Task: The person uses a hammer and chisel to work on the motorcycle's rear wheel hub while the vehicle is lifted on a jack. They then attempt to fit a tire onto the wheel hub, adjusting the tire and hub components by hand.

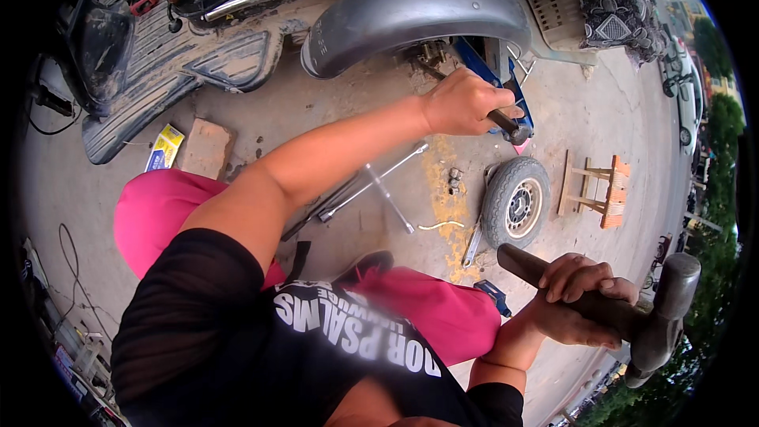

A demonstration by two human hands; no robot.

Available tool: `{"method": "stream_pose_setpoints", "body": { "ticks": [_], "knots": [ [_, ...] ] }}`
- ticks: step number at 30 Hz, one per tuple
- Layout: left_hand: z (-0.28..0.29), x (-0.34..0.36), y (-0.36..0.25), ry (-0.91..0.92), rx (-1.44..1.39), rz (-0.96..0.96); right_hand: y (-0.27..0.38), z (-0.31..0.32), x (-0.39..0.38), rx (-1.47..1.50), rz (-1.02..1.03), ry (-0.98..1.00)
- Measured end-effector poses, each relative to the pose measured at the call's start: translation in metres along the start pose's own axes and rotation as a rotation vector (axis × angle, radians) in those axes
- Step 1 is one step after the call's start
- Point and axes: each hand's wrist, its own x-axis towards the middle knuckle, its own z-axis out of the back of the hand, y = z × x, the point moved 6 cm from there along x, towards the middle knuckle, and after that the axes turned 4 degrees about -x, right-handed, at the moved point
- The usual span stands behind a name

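My left hand [470, 103] is closed around a dark metal bar [506, 124]. Its thick, blunt end sticks out toward the right, while the other end reaches toward the exposed hub [433, 51] under a grey fender [419, 16]. Whether the bar touches the hub I cannot tell. In my right hand [581, 300] is a hammer [668, 308], gripped by its dark handle and held up at the lower right, well apart from the bar. A blue jack [518, 107] stands beside the hub, partly behind my left hand.
On the concrete lie a removed wheel [518, 202], a combination wrench [473, 245], a cross-shaped lug wrench [375, 186], a brick [207, 149] and a yellow-and-blue box [164, 148]. A small wooden stool [607, 191] is right of the wheel. The vehicle's footboard [158, 71] extends left.
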Motion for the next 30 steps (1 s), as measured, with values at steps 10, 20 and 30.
{"method": "stream_pose_setpoints", "body": {
  "ticks": [10,20,30],
  "knots": [
    [0.016,-0.003,0.003,-0.048,-0.078,0.024,-0.001,-0.005,-0.006,-0.267,-0.206,-0.32],
    [0.016,-0.011,0.007,-0.098,-0.041,0.01,-0.038,-0.011,-0.017,-0.183,-0.483,-0.174],
    [0.022,-0.008,0.008,-0.139,-0.117,-0.004,-0.07,-0.013,-0.035,-0.387,-0.631,-0.027]
  ]
}}
